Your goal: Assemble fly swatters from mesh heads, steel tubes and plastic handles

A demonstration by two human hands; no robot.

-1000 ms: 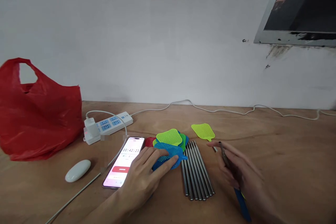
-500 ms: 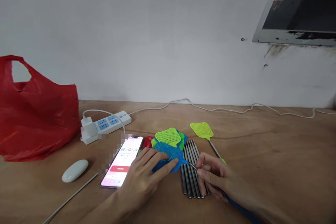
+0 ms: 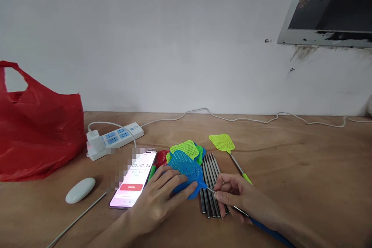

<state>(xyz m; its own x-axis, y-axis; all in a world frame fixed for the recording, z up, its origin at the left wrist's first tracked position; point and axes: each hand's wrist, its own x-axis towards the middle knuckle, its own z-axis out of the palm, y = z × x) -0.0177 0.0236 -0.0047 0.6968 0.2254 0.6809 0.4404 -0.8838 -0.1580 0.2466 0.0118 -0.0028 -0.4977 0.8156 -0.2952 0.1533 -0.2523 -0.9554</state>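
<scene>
My left hand (image 3: 158,197) grips a blue fly swatter head (image 3: 186,164) by its mesh, thumb on the near side. The head lies over a pile with a yellow-green swatter head (image 3: 184,149), a green one (image 3: 199,155) and a red one (image 3: 162,157). My right hand (image 3: 232,193) pinches a thin metal rod (image 3: 210,190), whose tip meets the neck of the blue head. Behind the hand the rod runs into a blue handle (image 3: 270,232). Several metal tubes (image 3: 209,174) lie side by side beneath, partly hidden by the right hand.
A yellow-green fly swatter (image 3: 222,142) lies beyond my right hand. Left of my left hand are a lit phone (image 3: 135,180), a white mouse-shaped object (image 3: 80,190), a power strip (image 3: 116,137) and a red plastic bag (image 3: 40,135). A white cable (image 3: 232,119) runs along the wall.
The blue head has turned so its neck points more toward me. The rod's tip, formerly just short of the neck, now meets it, and more rod shows behind the right hand.
</scene>
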